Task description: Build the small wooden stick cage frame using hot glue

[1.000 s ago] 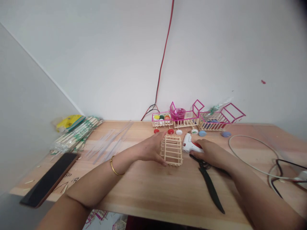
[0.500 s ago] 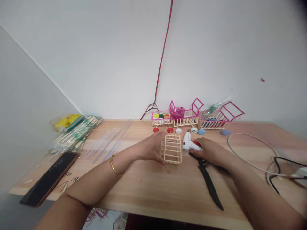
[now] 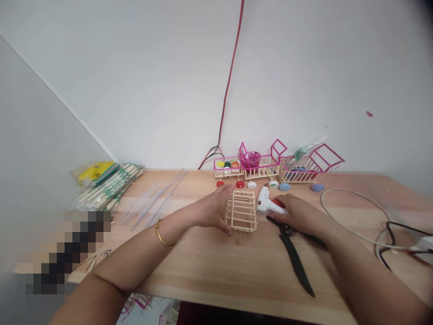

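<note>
A small open frame of pale wooden sticks [image 3: 244, 211] lies on the wooden table in front of me. My left hand [image 3: 214, 208] is at its left side, thumb and fingers spread apart near its corners; whether the fingertips touch it I cannot tell. Just right of the frame, a white glue gun [image 3: 269, 204] with a red trigger points to the left. My right hand [image 3: 295, 211] is closed around its handle. Under and beside that hand lies a dark-handled cutting tool [image 3: 297, 266], its other end partly hidden by my hand and forearm.
Along the wall stand several little stick carts [image 3: 262, 169] with pink rims and round wheels. Clear plastic strips [image 3: 154, 201] and a bag of sticks [image 3: 111, 187] are at the left. A pale cable [image 3: 355, 192] loops at the right towards a white power strip [image 3: 424, 246].
My right hand and the glue gun have shifted very slightly. My left hand and the stick frame stay almost where they were.
</note>
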Available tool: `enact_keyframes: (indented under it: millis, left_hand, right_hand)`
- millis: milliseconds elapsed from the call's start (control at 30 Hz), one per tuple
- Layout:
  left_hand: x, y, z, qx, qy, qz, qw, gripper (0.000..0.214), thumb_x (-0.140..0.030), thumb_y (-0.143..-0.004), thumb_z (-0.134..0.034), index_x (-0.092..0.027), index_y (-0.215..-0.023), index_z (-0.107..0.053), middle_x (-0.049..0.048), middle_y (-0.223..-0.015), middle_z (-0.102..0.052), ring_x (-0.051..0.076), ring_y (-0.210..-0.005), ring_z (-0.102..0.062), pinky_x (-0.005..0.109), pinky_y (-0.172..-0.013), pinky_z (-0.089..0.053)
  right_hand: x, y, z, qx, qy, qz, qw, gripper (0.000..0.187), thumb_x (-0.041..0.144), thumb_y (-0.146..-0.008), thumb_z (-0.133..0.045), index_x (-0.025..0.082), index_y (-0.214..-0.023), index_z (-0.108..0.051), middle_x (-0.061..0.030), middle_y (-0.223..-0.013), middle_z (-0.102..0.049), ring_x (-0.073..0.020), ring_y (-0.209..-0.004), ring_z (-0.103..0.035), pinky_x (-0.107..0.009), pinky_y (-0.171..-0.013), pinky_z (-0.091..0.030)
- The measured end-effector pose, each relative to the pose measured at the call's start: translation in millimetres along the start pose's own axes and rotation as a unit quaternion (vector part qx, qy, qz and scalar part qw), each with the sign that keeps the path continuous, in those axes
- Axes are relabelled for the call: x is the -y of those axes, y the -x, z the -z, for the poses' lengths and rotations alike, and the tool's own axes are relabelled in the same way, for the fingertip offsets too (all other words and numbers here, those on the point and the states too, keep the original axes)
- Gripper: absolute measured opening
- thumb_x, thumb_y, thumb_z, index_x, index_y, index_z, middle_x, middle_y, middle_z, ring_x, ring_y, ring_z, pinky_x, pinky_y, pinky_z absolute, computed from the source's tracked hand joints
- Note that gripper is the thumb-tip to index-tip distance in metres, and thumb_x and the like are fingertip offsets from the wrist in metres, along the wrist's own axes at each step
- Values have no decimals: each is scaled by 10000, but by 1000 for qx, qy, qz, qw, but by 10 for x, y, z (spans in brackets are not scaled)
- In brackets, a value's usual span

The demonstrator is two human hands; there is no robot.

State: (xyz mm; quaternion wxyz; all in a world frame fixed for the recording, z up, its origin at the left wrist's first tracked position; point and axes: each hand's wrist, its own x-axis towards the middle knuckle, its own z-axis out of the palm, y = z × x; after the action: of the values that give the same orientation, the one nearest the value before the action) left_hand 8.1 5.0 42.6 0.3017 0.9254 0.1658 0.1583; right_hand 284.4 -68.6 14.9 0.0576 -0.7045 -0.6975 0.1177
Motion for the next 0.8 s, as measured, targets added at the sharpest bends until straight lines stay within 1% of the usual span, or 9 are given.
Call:
enact_keyframes:
  millis: [100,167,233,367,433,500,567,700,800]
  left_hand:
    - [-13,2,9,2,-2,-2,1000,1034,-360,-515,-817,-176,-1389,-295,153,-1356,-415,338,-1274,-364,478,-1062,-328]
    - [-44,4,23,1,3,-3,1000,1000,-347,-530,-809,-182,-1381,-312,150,-1349,-429,334,-1266,-379,472,-1056,-338]
    - [-90,3,41,-4,5,-3,1000,987,-332,-536,-806,-183,-1380,-317,150,-1339,-441,330,-1255,-395,470,-1052,-345]
    - [-164,-14,64,-34,2,3,999,975,-324,-528,-808,-191,-1370,-335,151,-1349,-439,337,-1259,-402,485,-1055,-343]
    - [-160,-25,60,-49,10,1,999,956,-332,-522,-810,-198,-1354,-358,143,-1327,-462,334,-1237,-430,487,-1044,-353]
    - [-130,-34,52,-51,19,-4,999,929,-352,-522,-810,-202,-1336,-387,137,-1295,-490,332,-1211,-454,488,-1030,-366]
    - [-91,-36,50,-48,20,-4,999,928,-370,-513,-811,-208,-1329,-400,135,-1293,-491,339,-1217,-447,498,-1027,-362]
    - [-72,-36,84,-51,9,-6,999,992,-352,-473,-821,-201,-1349,-381,138,-1335,-455,347,-1258,-400,509,-1060,-322]
    - [-94,-36,118,-44,22,-15,999,919,-340,-508,-807,-206,-1328,-413,129,-1298,-498,329,-1222,-440,495,-1044,-351]
  right_hand:
    - [-31,3,11,-21,10,2,1000,474,535,-760,-559,184,-1070,-634,-141,-1087,-646,-278,-928,-616,-326,-725,-443]
    - [-32,4,36,-60,18,-5,998,514,535,-745,-579,185,-1119,-617,-148,-1127,-626,-299,-985,-601,-343,-752,-451]
    - [-8,6,77,-113,10,-1,993,516,497,-758,-578,168,-1155,-591,-149,-1120,-623,-295,-978,-599,-353,-769,-456]
    - [95,14,155,-212,-53,86,972,376,404,-845,-501,163,-1118,-595,-99,-910,-642,-226,-818,-600,-336,-735,-462]
    - [150,16,154,-240,-77,128,959,328,389,-862,-493,173,-1082,-606,-72,-812,-625,-217,-768,-587,-335,-696,-464]
    - [199,14,122,-243,-97,159,952,314,381,-859,-517,176,-1082,-599,-64,-803,-619,-215,-752,-585,-339,-674,-471]
    - [242,10,76,-232,-113,185,948,341,380,-852,-545,182,-1128,-573,-79,-886,-627,-223,-805,-595,-354,-700,-487]
    - [313,12,15,-213,-129,228,941,483,405,-832,-587,217,-1264,-483,-120,-1172,-570,-265,-1065,-558,-421,-872,-479]
    - [346,23,-9,-205,-128,251,937,630,427,-778,-648,224,-1329,-418,-137,-1298,-502,-292,-1207,-478,-469,-987,-414]
